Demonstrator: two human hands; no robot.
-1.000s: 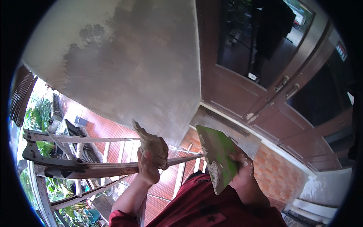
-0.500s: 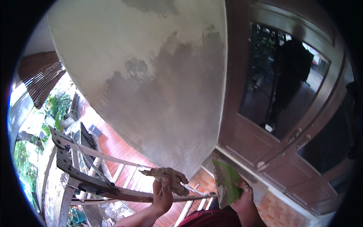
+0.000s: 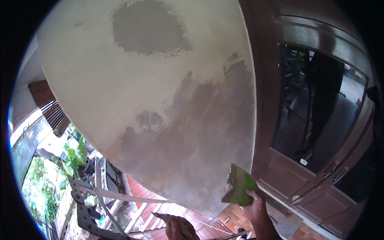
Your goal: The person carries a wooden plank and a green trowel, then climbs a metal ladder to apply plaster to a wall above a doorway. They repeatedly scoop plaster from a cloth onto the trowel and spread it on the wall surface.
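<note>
My right hand is closed on the lower right edge of a flat green spreader, which is smeared with grey-brown plaster. The spreader is raised by the lower right part of the wall; whether it touches the surface I cannot tell. Down at the lower edge, my left hand is partly cut off and curled around a lump of grey plaster. Damp darker plaster covers the wall's lower part, and a separate dark patch lies higher up on the pale surface.
A metal ladder stands at the lower left, close to my left arm. Brown double doors with glass panes border the wall on the right. Potted plants and a reddish tiled floor lie below.
My view has tilted upward, showing more of the upper dark patch. The spreader in my right hand has risen toward the wall, while my left hand has dropped toward the lower edge.
</note>
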